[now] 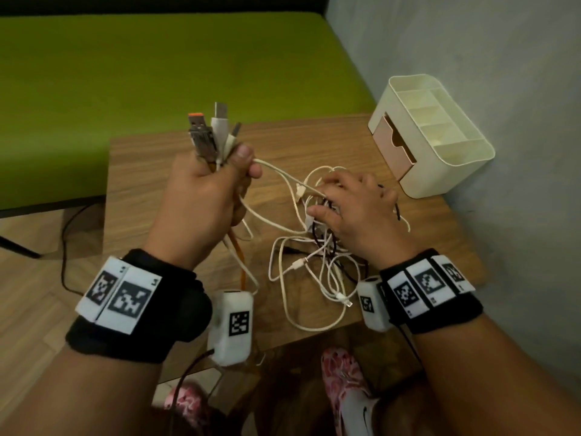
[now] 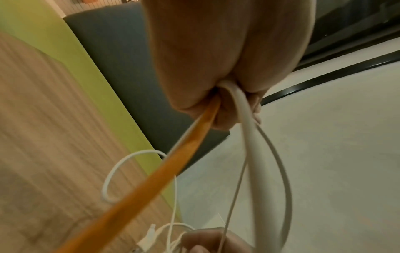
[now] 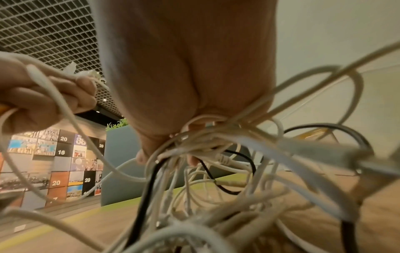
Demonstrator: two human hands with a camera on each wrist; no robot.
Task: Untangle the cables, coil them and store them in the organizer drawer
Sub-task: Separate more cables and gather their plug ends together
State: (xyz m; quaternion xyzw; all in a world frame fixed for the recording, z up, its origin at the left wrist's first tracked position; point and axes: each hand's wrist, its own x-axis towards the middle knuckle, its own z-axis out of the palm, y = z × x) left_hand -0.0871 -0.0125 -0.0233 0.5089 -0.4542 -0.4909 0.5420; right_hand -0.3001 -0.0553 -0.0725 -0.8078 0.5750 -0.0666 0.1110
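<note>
Fingers of the left hand [image 1: 201, 196] are curled tight round a bunch of cable ends, thumb pressed over the top. Plugs [image 1: 210, 133] stick up out of the fist: one with an orange tip, one white, one thin. Left wrist view: an orange cable [image 2: 138, 193] and white cables [image 2: 249, 137] drop out of the bottom of the fist.

Right hand [image 1: 352, 212] is palm down on the cable tangle [image 1: 314, 256], fingers bent and dug into the knot. Right wrist view shows fingertips [image 3: 192, 160] hooked in among white and black strands; cannot tell exactly which strand they pinch.

Near: both wrists wear black bands with printed markers and a small white box each. Pink patterned shoes at the bottom edge, under the table's near edge.

Middle: tangle lies on the wooden table [image 1: 151, 171], mostly white loops plus a black cable [image 1: 317, 237], right of centre. White strands run taut from the left fist across to the knot under the right hand. Orange cable hangs from the fist down over the table's near edge.

Far right: cream organizer [image 1: 440, 133] at the table's far right corner, near the grey wall. Top compartments open upward; its drawer [image 1: 393, 146] faces left and is pulled partly out. No cable visible in it.

Far left: green bench beyond the table.
</note>
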